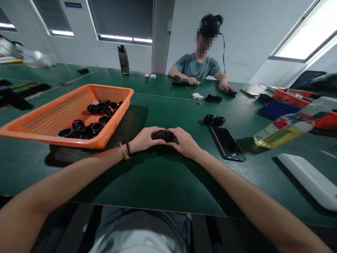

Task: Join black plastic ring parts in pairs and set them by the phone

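Between both hands, just above or on the green table, is a small black plastic part; its exact kind is hard to make out. My left hand is closed round its left side, thumb in front and fingers behind. My right hand grips the right side in the same way. The fingers cover much of the part. Left of my hands stands an orange plastic basket with several black ring-like parts in it. To the right lie more black round parts, touching each other.
A phone, a bottle of yellow liquid and a white slab-like object lie at the right. Across the table a person sits with a hand beside a black power tool. A dark drinking bottle stands at the back.
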`<control>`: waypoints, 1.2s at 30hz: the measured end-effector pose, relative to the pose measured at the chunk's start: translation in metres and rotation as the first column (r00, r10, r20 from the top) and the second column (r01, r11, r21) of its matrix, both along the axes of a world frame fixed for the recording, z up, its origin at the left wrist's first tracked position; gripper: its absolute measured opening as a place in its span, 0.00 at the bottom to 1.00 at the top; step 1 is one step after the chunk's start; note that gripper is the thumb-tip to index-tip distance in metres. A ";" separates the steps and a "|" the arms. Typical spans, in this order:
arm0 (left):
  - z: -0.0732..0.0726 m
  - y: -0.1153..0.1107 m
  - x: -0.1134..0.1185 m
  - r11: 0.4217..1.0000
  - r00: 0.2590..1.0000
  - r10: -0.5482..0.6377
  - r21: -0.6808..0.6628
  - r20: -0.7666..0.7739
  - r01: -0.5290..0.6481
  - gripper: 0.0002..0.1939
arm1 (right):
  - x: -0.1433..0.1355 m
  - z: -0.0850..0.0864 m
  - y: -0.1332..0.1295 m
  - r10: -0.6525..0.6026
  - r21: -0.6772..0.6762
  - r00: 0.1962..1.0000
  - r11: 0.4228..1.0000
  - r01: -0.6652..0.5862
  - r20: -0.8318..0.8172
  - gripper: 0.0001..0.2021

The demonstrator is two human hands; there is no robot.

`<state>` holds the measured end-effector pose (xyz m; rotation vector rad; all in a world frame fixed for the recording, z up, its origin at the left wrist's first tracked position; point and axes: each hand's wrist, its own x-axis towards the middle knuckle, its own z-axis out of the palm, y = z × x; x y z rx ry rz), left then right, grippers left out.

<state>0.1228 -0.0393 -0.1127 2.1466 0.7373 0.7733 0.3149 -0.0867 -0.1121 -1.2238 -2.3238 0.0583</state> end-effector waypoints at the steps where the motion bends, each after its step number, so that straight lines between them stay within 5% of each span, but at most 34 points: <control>1: 0.001 -0.001 0.000 0.999 1.000 0.014 0.038 -0.018 -0.013 0.23 | 0.000 0.000 0.000 0.001 -0.012 1.000 1.000 -0.001 -0.017 0.17; 13: 0.006 -0.005 -0.004 0.952 0.993 0.046 0.307 -0.113 -0.010 0.22 | -0.004 0.001 -0.002 -0.063 -0.163 0.989 0.986 0.041 -0.134 0.17; 36: 0.002 -0.005 -0.005 0.929 0.994 0.030 0.370 -0.109 0.012 0.23 | -0.009 0.004 -0.003 -0.116 -0.344 0.956 0.939 0.018 -0.268 0.13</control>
